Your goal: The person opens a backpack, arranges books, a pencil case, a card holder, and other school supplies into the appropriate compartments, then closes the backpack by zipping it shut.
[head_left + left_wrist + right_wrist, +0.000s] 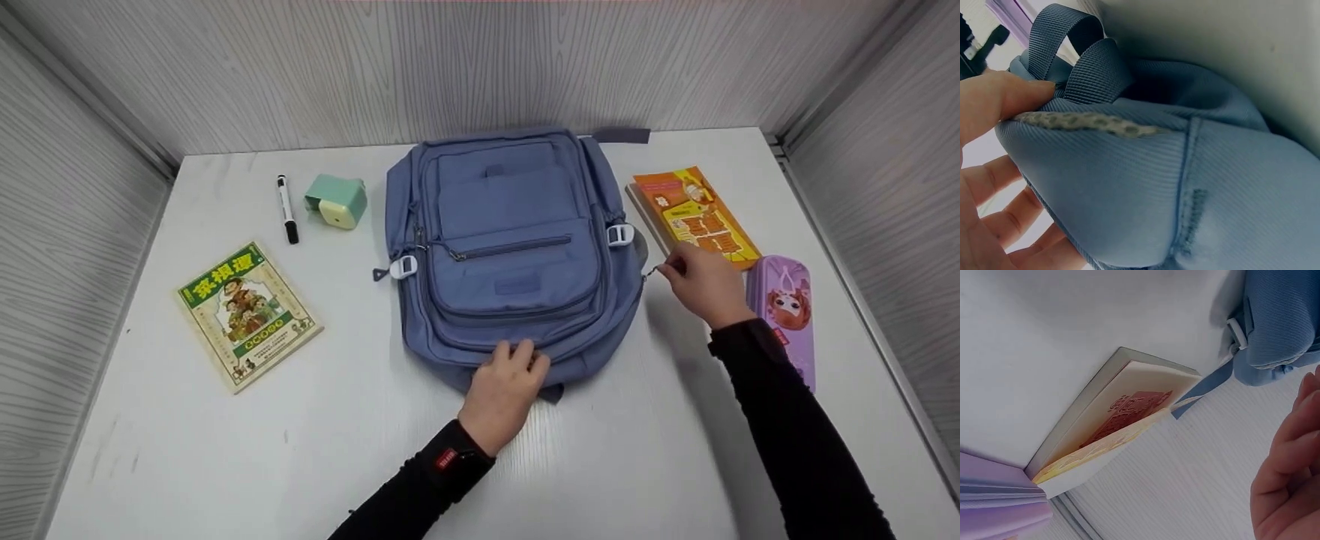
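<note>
A blue backpack point(510, 202) lies front side up on the white table, its bottom toward me. My left hand point(504, 394) grips the near edge of the bag; in the left wrist view the thumb point(1010, 98) lies on one side of the fabric and the fingers on the other, beside a webbing strap point(1095, 76). At the bag's right side my right hand point(706, 286) pinches a small zipper pull point(651, 272) between thumb and forefinger. The right wrist view shows the curled fingers point(1292, 467), but the pull is out of sight there.
Right of the bag lie an orange book point(686, 206) and a purple pencil case point(801, 341), under the right forearm. To the left are a green-and-cream book point(250, 315), a marker point(286, 202) and a mint-green gadget, perhaps a sharpener point(341, 196). Wood-grain panels point(300, 75) enclose the table.
</note>
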The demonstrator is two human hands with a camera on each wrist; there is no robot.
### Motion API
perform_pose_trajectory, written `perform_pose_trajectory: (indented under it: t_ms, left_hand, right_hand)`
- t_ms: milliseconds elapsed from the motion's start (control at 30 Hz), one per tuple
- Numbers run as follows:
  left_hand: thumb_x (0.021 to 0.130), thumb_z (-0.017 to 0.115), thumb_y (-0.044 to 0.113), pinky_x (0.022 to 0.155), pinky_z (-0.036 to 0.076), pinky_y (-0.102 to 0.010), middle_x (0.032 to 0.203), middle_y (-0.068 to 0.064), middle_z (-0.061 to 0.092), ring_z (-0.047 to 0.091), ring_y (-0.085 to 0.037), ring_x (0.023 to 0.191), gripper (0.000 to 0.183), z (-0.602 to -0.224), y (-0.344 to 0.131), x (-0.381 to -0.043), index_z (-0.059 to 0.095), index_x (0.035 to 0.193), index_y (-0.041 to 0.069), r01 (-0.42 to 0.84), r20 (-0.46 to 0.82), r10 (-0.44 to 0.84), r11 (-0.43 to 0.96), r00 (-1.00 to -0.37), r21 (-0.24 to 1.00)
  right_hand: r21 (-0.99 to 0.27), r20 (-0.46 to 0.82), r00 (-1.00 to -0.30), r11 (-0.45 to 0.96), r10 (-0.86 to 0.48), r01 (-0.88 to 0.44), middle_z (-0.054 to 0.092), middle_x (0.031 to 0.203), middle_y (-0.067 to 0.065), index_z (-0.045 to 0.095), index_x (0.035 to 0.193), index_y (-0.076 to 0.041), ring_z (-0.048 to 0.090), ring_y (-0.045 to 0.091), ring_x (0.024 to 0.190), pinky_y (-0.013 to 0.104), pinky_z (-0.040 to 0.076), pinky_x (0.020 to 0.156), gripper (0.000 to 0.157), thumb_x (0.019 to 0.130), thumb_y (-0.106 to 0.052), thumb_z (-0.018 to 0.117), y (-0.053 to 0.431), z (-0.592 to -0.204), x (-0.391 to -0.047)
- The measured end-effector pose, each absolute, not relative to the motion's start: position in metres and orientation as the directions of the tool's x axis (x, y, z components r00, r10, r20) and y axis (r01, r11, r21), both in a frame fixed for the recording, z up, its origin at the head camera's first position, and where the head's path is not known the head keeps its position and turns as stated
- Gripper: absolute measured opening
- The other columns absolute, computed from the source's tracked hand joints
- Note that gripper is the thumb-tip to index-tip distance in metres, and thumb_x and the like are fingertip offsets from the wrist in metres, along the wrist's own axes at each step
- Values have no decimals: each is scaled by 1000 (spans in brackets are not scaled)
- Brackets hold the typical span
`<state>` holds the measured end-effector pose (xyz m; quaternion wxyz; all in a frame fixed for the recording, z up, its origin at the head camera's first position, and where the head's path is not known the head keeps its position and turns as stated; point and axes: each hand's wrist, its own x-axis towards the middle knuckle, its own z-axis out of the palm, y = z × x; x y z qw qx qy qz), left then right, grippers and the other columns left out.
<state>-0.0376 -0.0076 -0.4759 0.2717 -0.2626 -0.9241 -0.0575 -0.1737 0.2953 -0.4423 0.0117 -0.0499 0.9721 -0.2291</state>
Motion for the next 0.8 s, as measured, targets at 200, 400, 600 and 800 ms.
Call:
perform_pose_trajectory:
  t_ms: [200,400,600,800]
  left_hand:
    - [80,74,4,46,52,-23,90,-1,59,53,-16,72,18,-476,-8,-36,66,88,17,522,520,459,852,-720,-30]
    - [83,73,6,47,51,-24,90,0,57,51,-16,71,15,-476,-10,-34,64,86,17,511,509,464,858,-725,-53]
    - [80,75,6,46,51,-23,88,0,56,51,-16,71,17,-477,-11,-34,64,85,18,515,512,463,856,-724,-45]
    - [80,75,5,47,52,-23,88,0,57,52,-16,72,17,-478,-9,-37,66,86,18,525,507,465,850,-726,-28]
  right_hand:
    - [-404,19,-997,912,-69,-71,67,91,21,64,99,0,58,34,78,45,43,69,19,95,-19,65,287,-447,-200]
    - [-365,108,-992,925,-71,-106,69,91,24,66,96,2,62,38,79,52,47,71,18,93,-15,65,279,-454,-221]
    - [-355,83,-997,934,-2,-32,70,93,26,66,98,3,64,41,81,53,48,72,22,93,-17,63,269,-459,-238]
    - [-376,10,-998,925,58,50,69,92,24,67,98,2,62,38,79,50,47,70,26,96,-23,59,265,-460,-251]
